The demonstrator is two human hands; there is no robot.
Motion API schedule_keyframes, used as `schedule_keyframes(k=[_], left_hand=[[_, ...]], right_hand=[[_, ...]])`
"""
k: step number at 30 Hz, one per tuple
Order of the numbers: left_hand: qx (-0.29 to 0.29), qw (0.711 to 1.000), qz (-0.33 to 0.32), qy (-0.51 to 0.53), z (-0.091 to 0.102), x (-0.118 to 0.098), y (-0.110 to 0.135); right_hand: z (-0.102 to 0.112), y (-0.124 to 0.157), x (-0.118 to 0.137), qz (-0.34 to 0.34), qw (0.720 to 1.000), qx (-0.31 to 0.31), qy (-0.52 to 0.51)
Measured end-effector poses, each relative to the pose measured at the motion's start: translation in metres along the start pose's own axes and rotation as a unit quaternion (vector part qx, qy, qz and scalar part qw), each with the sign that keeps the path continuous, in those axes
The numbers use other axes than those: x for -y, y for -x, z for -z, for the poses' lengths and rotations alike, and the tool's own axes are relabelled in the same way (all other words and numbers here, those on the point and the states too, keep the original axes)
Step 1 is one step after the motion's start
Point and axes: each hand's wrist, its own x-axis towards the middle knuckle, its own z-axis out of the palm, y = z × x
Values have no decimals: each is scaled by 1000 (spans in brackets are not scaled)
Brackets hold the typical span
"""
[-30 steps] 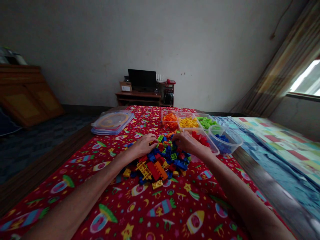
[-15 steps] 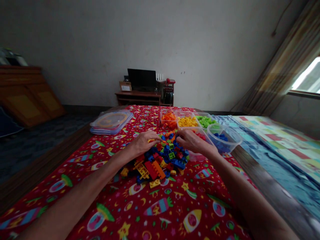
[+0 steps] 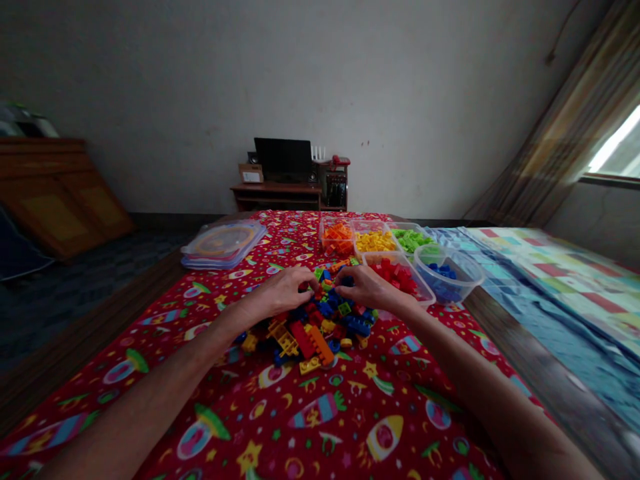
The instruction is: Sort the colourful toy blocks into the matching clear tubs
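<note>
A heap of mixed toy building bricks (image 3: 315,327) in red, blue, yellow, orange and green lies on the red patterned cloth (image 3: 280,427). My left hand (image 3: 290,288) is at the heap's far left side, fingers curled down, with a bit of red showing beneath them. Across from it, my right hand (image 3: 363,283) reaches over the far right side, its thumb and fingers bent together against the bricks. Whatever either hand pinches is hidden by the fingers. Just right of my right hand stands a clear tub of red bricks (image 3: 395,275).
Behind and right are clear tubs with orange bricks (image 3: 337,237), yellow bricks (image 3: 375,241), green bricks (image 3: 411,239) and blue bricks (image 3: 444,272). Stacked plastic lids (image 3: 225,243) lie at the back left. A bed (image 3: 565,287) adjoins the table's right edge.
My right hand has shifted left, closer to my left hand, uncovering more of the red-brick tub. My left hand has moved only slightly; the yellow bit seen at its fingers no longer shows.
</note>
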Motion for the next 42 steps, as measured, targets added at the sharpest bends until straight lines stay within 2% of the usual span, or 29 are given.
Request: schedule_keyframes(k=[3,7,11,15,20,26,30,35,39,42], left_hand=[[61,998,3,14,7,5,4],[98,995,-20,-5,6,2,6],[86,996,-16,-36,5,-5,6],[66,997,-6,-32,4,-2,7],[39,999,1,-12,5,1,6],[40,999,13,9,3,-2,4],[44,999,14,16,5,-6,5],[19,998,38,42,9,-14,3],[-26,996,45,73,3,-12,-1],[-70,990,43,111,-3,-10,-3]], right_hand=[[-13,1,-1,12,998,-9,59],[-20,5,7,36,990,48,128],[-13,8,16,36,986,88,137],[-6,9,15,45,989,98,105],[-9,10,11,68,986,117,99],[-17,9,12,49,990,71,115],[-14,7,6,50,995,23,80],[-14,0,1,16,999,-26,20],[-15,-4,3,-40,995,-31,-87],[-19,-6,2,-76,978,-20,-191]])
